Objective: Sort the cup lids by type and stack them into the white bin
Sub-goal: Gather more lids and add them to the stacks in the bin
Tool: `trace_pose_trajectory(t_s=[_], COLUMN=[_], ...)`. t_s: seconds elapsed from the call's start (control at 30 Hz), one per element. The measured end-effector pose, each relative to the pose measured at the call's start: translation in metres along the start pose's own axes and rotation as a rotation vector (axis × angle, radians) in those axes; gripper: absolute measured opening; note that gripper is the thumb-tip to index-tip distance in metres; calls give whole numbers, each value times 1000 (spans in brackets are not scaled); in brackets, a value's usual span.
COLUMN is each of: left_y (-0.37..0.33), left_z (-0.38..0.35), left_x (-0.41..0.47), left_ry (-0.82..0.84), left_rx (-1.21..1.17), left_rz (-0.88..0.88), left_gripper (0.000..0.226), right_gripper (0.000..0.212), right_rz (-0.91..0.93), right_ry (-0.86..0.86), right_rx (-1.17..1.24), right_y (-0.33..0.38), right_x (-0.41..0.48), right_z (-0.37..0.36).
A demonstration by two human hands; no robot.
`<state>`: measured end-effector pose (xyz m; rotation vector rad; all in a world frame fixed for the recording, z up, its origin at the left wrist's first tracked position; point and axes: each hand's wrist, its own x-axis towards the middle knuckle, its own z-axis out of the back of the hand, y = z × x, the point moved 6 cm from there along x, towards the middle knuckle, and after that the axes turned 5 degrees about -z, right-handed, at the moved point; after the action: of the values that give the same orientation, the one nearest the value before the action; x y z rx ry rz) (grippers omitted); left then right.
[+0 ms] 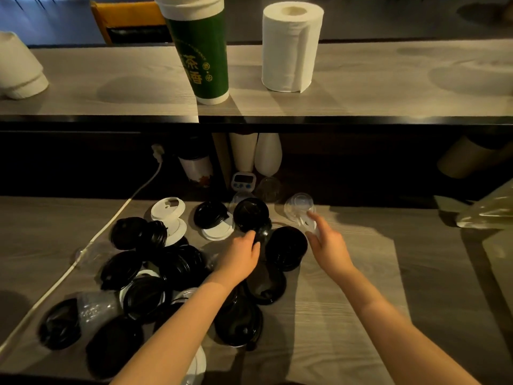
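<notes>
Grey wood-grain counter [347, 301] w/ black lids [286, 247], white lids [168, 209], clear lids [299, 204] & white cable [111, 226].

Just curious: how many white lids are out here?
5 white lids: two overlapping back left, one under a black lid beside them, one rim mid-pile, one at the bottom edge; more may be hidden.

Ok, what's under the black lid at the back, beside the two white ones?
A white lid pokes out beneath the black lid; its middle, and anything else below, is covered.

cup [204, 51] on upper counter [388, 87] | pale characters 茶 and 香 down its green side | two small round seals beside them, unreadable | curved small print above, blurred | timer [243, 181] display unreadable
</notes>
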<state>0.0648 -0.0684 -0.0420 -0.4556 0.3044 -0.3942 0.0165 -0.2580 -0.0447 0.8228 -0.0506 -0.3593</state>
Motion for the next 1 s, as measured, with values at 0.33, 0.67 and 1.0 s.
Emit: trace_pose_trajectory(t_s=[0.33, 0.67, 1.0], left_y=[-17, -157, -284], left_z=[37, 19, -46], left_x=[-14, -16, -10], left_ry=[-164, -109, 29], left_rx=[-822, -1355, -1176], left_rz=[86, 47, -71], left_gripper=[28, 29, 11], right_gripper=[54, 46, 44], right_rz=[-68, -31, -2], right_ry=[-54, -197, -326], right_rx=[488, 434, 435], right_y=[22, -21, -82], right_x=[-21, -71, -105], right_z=[54, 180, 298])
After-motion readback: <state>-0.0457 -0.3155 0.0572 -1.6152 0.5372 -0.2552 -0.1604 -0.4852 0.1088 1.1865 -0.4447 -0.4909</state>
